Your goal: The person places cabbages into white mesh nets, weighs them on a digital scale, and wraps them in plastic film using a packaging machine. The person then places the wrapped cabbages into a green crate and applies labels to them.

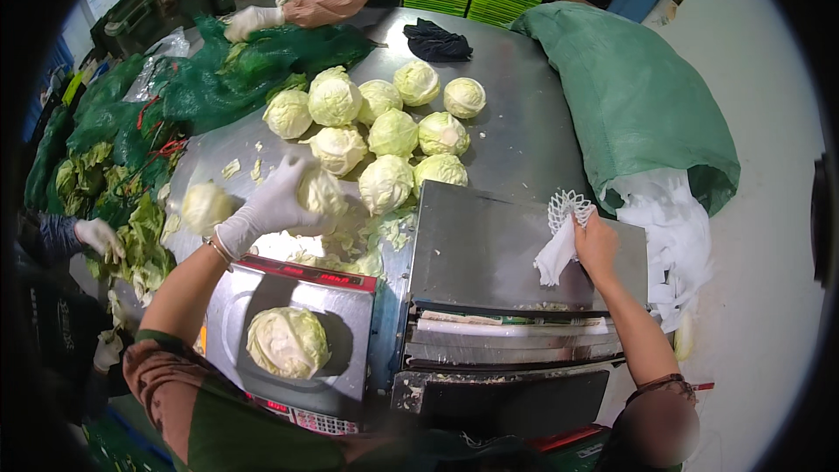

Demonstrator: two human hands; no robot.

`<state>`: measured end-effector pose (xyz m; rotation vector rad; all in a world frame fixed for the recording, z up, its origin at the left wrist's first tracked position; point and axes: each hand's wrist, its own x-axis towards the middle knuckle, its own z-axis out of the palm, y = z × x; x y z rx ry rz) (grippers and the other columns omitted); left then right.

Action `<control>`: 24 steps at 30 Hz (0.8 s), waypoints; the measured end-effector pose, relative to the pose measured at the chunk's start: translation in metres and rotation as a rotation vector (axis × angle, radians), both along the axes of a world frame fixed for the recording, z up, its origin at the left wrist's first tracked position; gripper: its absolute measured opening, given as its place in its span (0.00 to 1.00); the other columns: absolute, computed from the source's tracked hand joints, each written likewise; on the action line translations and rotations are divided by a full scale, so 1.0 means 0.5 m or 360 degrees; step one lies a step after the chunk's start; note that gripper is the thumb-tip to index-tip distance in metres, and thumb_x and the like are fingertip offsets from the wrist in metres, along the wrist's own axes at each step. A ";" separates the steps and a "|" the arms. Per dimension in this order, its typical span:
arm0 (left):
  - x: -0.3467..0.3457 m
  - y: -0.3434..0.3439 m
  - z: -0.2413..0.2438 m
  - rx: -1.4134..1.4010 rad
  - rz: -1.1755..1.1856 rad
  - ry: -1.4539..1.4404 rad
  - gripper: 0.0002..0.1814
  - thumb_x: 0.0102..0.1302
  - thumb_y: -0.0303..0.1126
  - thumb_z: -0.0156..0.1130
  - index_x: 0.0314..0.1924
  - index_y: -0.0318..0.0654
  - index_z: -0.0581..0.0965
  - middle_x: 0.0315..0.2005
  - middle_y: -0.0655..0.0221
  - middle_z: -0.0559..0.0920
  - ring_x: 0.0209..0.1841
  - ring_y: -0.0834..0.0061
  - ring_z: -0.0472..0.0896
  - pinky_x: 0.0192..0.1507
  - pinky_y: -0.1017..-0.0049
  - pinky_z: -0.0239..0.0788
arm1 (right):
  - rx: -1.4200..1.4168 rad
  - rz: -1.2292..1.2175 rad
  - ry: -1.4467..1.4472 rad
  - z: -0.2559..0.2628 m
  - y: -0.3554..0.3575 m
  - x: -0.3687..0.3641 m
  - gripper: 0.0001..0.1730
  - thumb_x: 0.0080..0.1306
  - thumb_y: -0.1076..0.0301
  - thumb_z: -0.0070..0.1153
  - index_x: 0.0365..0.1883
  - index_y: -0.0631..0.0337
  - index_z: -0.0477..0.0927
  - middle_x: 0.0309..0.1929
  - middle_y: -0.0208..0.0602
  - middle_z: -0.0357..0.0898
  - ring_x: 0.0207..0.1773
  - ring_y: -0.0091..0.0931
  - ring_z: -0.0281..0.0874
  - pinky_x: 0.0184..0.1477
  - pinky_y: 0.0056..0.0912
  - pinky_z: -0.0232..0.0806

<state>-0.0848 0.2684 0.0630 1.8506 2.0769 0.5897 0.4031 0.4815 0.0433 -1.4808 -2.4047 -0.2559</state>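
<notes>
My left hand (278, 206), in a white glove, grips a cabbage head (321, 193) above the table, just beyond the scale. My bare right hand (595, 246) is closed on a white foam net sleeve (560, 242) over a flat metal surface (488, 249). Another cabbage (287, 343) rests on the digital scale (226, 334). Several pale green cabbages (393, 133) sit together on the steel table (518, 98) beyond my hands. One blurred cabbage (207, 208) lies left of my left wrist.
Green mesh sacks (210, 92) and loose leaves (141, 236) cover the left side. A large green sack (649, 92) with white foam sleeves (668, 229) lies right. Co-workers' gloved hands (252, 23) (99, 238) are at the far side and left. A dark cloth (436, 40) lies at the back.
</notes>
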 end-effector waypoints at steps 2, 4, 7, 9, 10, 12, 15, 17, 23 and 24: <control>-0.012 -0.030 -0.026 -0.0338 -0.0027 0.0128 0.47 0.40 0.46 0.74 0.61 0.38 0.66 0.52 0.47 0.69 0.54 0.48 0.72 0.55 0.60 0.68 | -0.0044 -0.0001 -0.0006 0.004 0.004 -0.004 0.15 0.63 0.57 0.55 0.39 0.60 0.74 0.25 0.48 0.80 0.30 0.47 0.79 0.33 0.52 0.68; -0.016 -0.044 -0.060 -0.0437 -0.0050 0.0270 0.47 0.41 0.47 0.74 0.63 0.41 0.66 0.55 0.48 0.68 0.55 0.45 0.71 0.57 0.59 0.67 | -0.0056 0.0062 0.0029 0.009 0.003 0.002 0.15 0.63 0.58 0.55 0.39 0.60 0.74 0.26 0.49 0.80 0.31 0.47 0.79 0.33 0.51 0.69; -0.038 -0.038 -0.083 -0.0502 -0.0182 0.0226 0.47 0.44 0.50 0.72 0.64 0.41 0.65 0.57 0.49 0.67 0.56 0.43 0.70 0.59 0.59 0.65 | -0.0113 0.0059 0.0009 0.014 0.001 0.000 0.15 0.63 0.59 0.54 0.40 0.62 0.74 0.29 0.51 0.80 0.34 0.47 0.79 0.35 0.50 0.69; -0.052 0.006 -0.066 -0.0666 -0.0290 -0.0058 0.41 0.53 0.52 0.69 0.63 0.40 0.69 0.58 0.51 0.70 0.61 0.53 0.70 0.61 0.62 0.63 | -0.0113 0.0025 -0.0018 0.014 0.002 0.010 0.15 0.63 0.59 0.54 0.40 0.62 0.74 0.30 0.51 0.81 0.34 0.47 0.79 0.35 0.50 0.69; -0.068 0.026 -0.046 -0.0760 -0.0307 -0.0135 0.35 0.56 0.52 0.66 0.59 0.39 0.73 0.53 0.53 0.75 0.58 0.56 0.73 0.60 0.64 0.65 | -0.0123 0.0044 -0.0010 0.013 0.001 0.008 0.15 0.63 0.59 0.54 0.41 0.63 0.74 0.30 0.51 0.81 0.34 0.47 0.79 0.35 0.50 0.69; -0.089 0.076 -0.015 -0.0645 -0.0426 0.0004 0.20 0.65 0.47 0.59 0.47 0.40 0.82 0.38 0.59 0.84 0.45 0.61 0.82 0.51 0.67 0.71 | -0.0138 0.0059 0.0004 0.013 0.002 0.009 0.16 0.63 0.60 0.55 0.42 0.63 0.75 0.30 0.51 0.81 0.33 0.47 0.80 0.35 0.50 0.69; -0.059 0.180 0.003 -0.0399 -0.0103 0.0385 0.14 0.62 0.43 0.60 0.39 0.42 0.82 0.37 0.57 0.83 0.38 0.54 0.81 0.42 0.62 0.73 | -0.0077 0.0021 -0.0061 0.014 -0.003 0.004 0.17 0.62 0.60 0.55 0.44 0.63 0.76 0.29 0.51 0.80 0.33 0.47 0.80 0.36 0.50 0.69; -0.022 0.236 0.004 -0.0182 -0.0343 0.0422 0.15 0.60 0.42 0.60 0.42 0.43 0.81 0.38 0.60 0.83 0.38 0.55 0.81 0.41 0.62 0.73 | -0.0103 -0.0016 -0.0073 0.016 -0.007 0.013 0.18 0.62 0.60 0.55 0.46 0.64 0.76 0.29 0.51 0.80 0.33 0.47 0.80 0.36 0.50 0.69; 0.012 0.254 -0.159 0.0097 -0.0149 0.1825 0.14 0.54 0.35 0.63 0.40 0.41 0.75 0.34 0.70 0.78 0.41 0.70 0.79 0.38 0.70 0.71 | -0.0093 0.0039 -0.0056 0.022 -0.008 -0.005 0.17 0.63 0.60 0.54 0.45 0.62 0.76 0.31 0.49 0.81 0.33 0.46 0.79 0.35 0.50 0.70; 0.021 0.257 -0.170 -0.0189 0.0141 0.1694 0.12 0.54 0.34 0.63 0.38 0.42 0.75 0.33 0.71 0.78 0.41 0.71 0.78 0.37 0.69 0.71 | -0.0093 0.0076 -0.0053 0.019 -0.009 -0.011 0.17 0.63 0.60 0.53 0.44 0.62 0.76 0.31 0.48 0.81 0.33 0.46 0.79 0.35 0.50 0.70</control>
